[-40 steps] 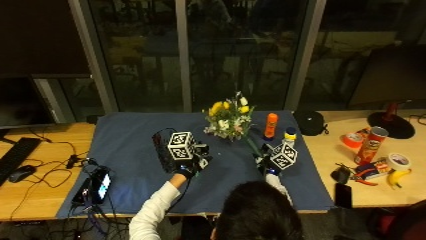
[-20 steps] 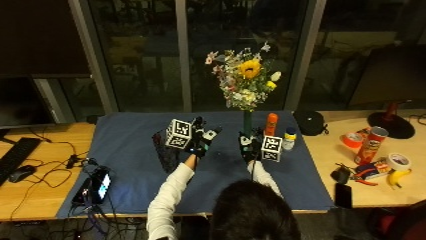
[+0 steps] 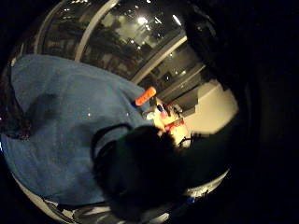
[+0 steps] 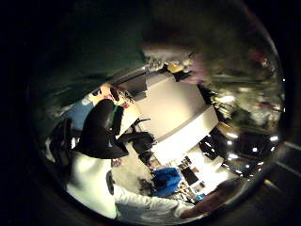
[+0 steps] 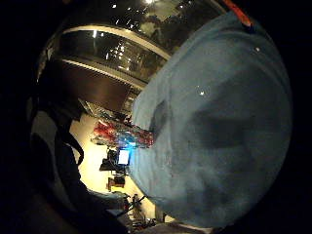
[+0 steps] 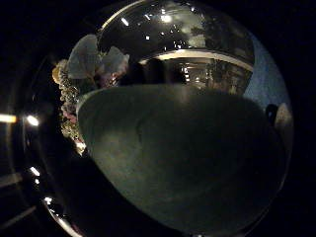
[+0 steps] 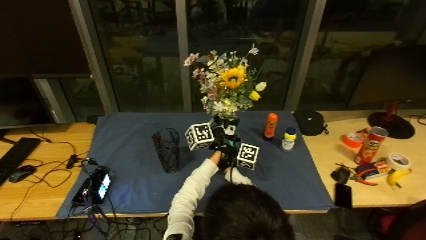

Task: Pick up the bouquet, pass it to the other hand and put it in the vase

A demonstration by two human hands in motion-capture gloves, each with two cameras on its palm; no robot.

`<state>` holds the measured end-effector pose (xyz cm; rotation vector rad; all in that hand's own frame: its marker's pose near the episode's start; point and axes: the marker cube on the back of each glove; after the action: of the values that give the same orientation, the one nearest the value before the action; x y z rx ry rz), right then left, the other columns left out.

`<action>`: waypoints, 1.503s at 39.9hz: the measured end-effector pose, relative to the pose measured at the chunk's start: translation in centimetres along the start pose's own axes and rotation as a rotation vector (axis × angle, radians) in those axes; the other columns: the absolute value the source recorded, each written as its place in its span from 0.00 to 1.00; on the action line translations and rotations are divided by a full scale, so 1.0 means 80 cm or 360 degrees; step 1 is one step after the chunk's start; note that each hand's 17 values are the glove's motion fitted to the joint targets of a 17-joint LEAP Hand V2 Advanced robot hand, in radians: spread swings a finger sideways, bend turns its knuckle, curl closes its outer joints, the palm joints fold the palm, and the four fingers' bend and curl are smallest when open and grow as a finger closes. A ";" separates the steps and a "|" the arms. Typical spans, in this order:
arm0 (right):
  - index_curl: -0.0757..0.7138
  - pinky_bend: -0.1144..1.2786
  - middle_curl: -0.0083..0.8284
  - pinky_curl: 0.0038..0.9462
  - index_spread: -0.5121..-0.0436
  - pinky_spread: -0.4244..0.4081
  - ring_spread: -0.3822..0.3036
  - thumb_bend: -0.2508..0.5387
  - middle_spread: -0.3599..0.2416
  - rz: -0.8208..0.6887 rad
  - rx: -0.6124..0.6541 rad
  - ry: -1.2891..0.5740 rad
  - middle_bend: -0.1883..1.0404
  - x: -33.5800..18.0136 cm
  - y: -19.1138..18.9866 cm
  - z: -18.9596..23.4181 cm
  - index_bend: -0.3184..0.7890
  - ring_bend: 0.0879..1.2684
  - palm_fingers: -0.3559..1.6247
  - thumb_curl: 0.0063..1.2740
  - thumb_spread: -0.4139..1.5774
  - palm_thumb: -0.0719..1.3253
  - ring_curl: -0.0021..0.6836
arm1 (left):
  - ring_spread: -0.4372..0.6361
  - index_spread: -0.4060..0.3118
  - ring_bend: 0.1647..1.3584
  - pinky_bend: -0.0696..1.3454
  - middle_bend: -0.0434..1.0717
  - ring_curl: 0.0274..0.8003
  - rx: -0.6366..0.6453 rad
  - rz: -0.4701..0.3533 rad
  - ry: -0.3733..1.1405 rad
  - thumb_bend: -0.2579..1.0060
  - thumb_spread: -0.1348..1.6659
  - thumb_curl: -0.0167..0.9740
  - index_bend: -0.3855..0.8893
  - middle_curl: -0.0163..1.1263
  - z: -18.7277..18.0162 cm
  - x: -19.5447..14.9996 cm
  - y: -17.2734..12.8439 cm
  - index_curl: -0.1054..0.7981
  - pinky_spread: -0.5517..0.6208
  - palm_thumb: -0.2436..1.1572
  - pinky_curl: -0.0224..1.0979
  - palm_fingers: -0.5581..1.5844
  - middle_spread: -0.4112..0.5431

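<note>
Both hands meet at the bouquet's stems: the left hand (image 7: 214, 137) and right hand (image 7: 233, 145) sit touching, one against the other, each apparently curled around the stems, which suits a hand-over where neither lets go until the other has hold. The bouquet (image 7: 226, 85) stands upright above them, blooms high over the blue cloth (image 7: 126, 150), probably so the stems point down for the drop. The dark vase (image 7: 167, 150) waits on the cloth, beside the left hand, apart from it. Beyond the hands, on the far side from the vase, stands an orange bottle (image 7: 270, 125).
</note>
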<state>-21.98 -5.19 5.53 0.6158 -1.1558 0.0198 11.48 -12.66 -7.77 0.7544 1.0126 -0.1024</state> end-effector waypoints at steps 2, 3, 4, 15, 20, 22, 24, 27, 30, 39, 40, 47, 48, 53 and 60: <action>0.83 0.66 0.80 0.59 0.67 0.30 0.32 0.29 0.39 0.0015 0.0020 0.0034 0.89 0.002 0.006 0.004 0.83 0.84 0.86 0.47 0.60 0.78 0.85 | 0.43 0.54 0.35 0.34 0.37 0.30 0.0095 -0.0010 0.0021 0.23 0.59 0.41 0.38 0.31 -0.005 0.002 -0.003 0.46 0.48 0.58 0.32 0.68 0.39; 0.83 0.66 0.80 0.59 0.67 0.29 0.32 0.29 0.39 -0.0003 0.0025 0.0055 0.90 0.004 0.007 0.005 0.83 0.84 0.86 0.47 0.60 0.78 0.85 | 0.36 0.49 0.35 0.37 0.40 0.30 0.0130 -0.0017 0.0029 0.24 0.59 0.42 0.41 0.32 -0.008 0.004 -0.003 0.47 0.41 0.61 0.33 0.77 0.35; 0.83 0.66 0.80 0.59 0.67 0.29 0.32 0.30 0.39 -0.0047 0.0024 0.0074 0.89 0.007 0.005 0.006 0.83 0.84 0.86 0.48 0.59 0.78 0.85 | 0.42 0.54 0.32 0.30 0.33 0.28 0.0158 -0.0016 0.0027 0.21 0.59 0.41 0.36 0.30 -0.011 0.005 -0.004 0.44 0.48 0.56 0.30 0.60 0.38; 0.77 0.62 0.71 0.52 0.63 0.19 0.29 0.25 0.33 -0.0548 -0.0520 0.0137 0.72 0.030 -0.014 0.016 0.60 0.75 0.74 0.48 0.56 0.72 0.77 | 0.10 0.20 0.54 0.48 0.62 0.51 0.0234 0.0116 -0.0057 0.20 0.50 0.50 0.54 0.46 -0.036 0.007 -0.031 0.59 0.17 0.71 0.44 0.96 0.12; 0.73 0.57 0.63 0.49 0.58 0.26 0.30 0.27 0.26 -0.0272 -0.0854 0.0257 0.58 0.015 -0.017 -0.002 0.47 0.57 0.58 0.47 0.59 0.68 0.69 | 0.07 0.15 0.57 0.50 0.66 0.55 0.0234 0.0135 -0.0050 0.19 0.44 0.56 0.58 0.49 -0.069 0.031 -0.058 0.63 0.14 0.75 0.45 0.93 0.09; 0.73 0.51 0.61 0.48 0.55 0.34 0.30 0.28 0.25 -0.0284 -0.0884 0.0349 0.55 0.002 -0.019 -0.012 0.47 0.52 0.51 0.47 0.61 0.68 0.66 | 0.07 0.14 0.58 0.51 0.68 0.56 0.0242 0.0151 -0.0059 0.19 0.42 0.57 0.59 0.49 -0.084 0.042 -0.070 0.64 0.14 0.75 0.46 0.93 0.09; 0.72 0.49 0.59 0.48 0.53 0.42 0.31 0.30 0.30 -0.0342 -0.0854 0.0455 0.51 -0.002 -0.028 -0.022 0.45 0.46 0.45 0.48 0.61 0.69 0.63 | 0.06 0.13 0.58 0.51 0.69 0.57 0.0264 0.0145 -0.0077 0.19 0.40 0.59 0.60 0.50 -0.100 0.050 -0.085 0.66 0.13 0.76 0.46 0.93 0.08; 0.68 0.47 0.56 0.44 0.51 0.52 0.33 0.30 0.35 -0.0310 -0.0844 0.0504 0.46 -0.002 -0.041 -0.035 0.42 0.40 0.43 0.48 0.63 0.70 0.58 | 0.06 0.11 0.59 0.52 0.70 0.58 0.0328 0.0137 -0.0115 0.18 0.37 0.61 0.62 0.51 -0.128 0.063 -0.108 0.67 0.13 0.76 0.46 0.92 0.07; 0.65 0.45 0.54 0.41 0.49 0.57 0.36 0.29 0.38 -0.0230 -0.0853 0.0491 0.43 -0.003 -0.052 -0.046 0.41 0.37 0.42 0.48 0.64 0.69 0.54 | 0.05 0.10 0.60 0.53 0.70 0.58 0.0420 0.0157 -0.0146 0.18 0.36 0.63 0.63 0.51 -0.159 0.081 -0.132 0.69 0.13 0.76 0.47 0.91 0.07; 0.59 0.40 0.48 0.38 0.33 0.70 0.48 0.26 0.44 -0.0138 -0.0735 0.0637 0.33 -0.034 -0.061 -0.072 0.42 0.27 0.29 0.45 0.68 0.58 0.48 | 0.05 0.10 0.61 0.54 0.72 0.60 0.0610 0.0132 -0.0188 0.18 0.32 0.68 0.63 0.52 -0.228 0.095 -0.181 0.72 0.12 0.76 0.47 0.91 0.06; 0.59 0.40 0.48 0.38 0.32 0.71 0.49 0.26 0.44 -0.0157 -0.0716 0.0647 0.32 -0.033 -0.065 -0.074 0.42 0.26 0.29 0.45 0.68 0.58 0.48 | 0.05 0.10 0.61 0.54 0.72 0.60 0.0622 0.0121 -0.0189 0.18 0.32 0.69 0.63 0.52 -0.232 0.094 -0.183 0.72 0.12 0.76 0.48 0.91 0.06; 0.53 0.38 0.45 0.36 0.20 0.76 0.55 0.24 0.42 -0.0076 -0.0548 0.0633 0.29 -0.031 -0.084 -0.089 0.41 0.22 0.21 0.40 0.71 0.46 0.44 | 0.06 0.09 0.62 0.55 0.73 0.61 0.0652 0.0077 -0.0226 0.18 0.31 0.71 0.63 0.52 -0.257 0.063 -0.194 0.74 0.12 0.76 0.48 0.90 0.06; 0.52 0.38 0.45 0.35 0.19 0.77 0.56 0.24 0.42 -0.0032 -0.0521 0.0629 0.30 -0.031 -0.085 -0.091 0.40 0.22 0.21 0.39 0.71 0.45 0.44 | 0.06 0.09 0.62 0.55 0.73 0.61 0.0644 0.0081 -0.0234 0.18 0.31 0.72 0.63 0.52 -0.261 0.059 -0.194 0.74 0.12 0.76 0.48 0.90 0.06; 0.49 0.38 0.43 0.35 0.18 0.77 0.57 0.26 0.41 -0.0007 -0.0432 0.0592 0.30 -0.032 -0.092 -0.097 0.39 0.23 0.20 0.37 0.72 0.42 0.43 | 0.06 0.09 0.62 0.55 0.73 0.61 0.0622 0.0100 -0.0283 0.18 0.30 0.73 0.63 0.53 -0.271 0.039 -0.196 0.75 0.12 0.76 0.48 0.90 0.06; 0.45 0.39 0.43 0.35 0.18 0.77 0.57 0.28 0.43 -0.0159 -0.0356 0.0623 0.31 -0.027 -0.107 -0.099 0.40 0.24 0.20 0.36 0.73 0.41 0.43 | 0.05 0.09 0.62 0.55 0.73 0.61 0.0633 0.0109 -0.0300 0.18 0.30 0.75 0.63 0.53 -0.280 0.008 -0.199 0.76 0.12 0.76 0.48 0.90 0.06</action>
<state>-13.45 -8.03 -2.14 0.4451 -0.7350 -0.0711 -11.03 -10.68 -23.42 1.1188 0.7931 -0.3167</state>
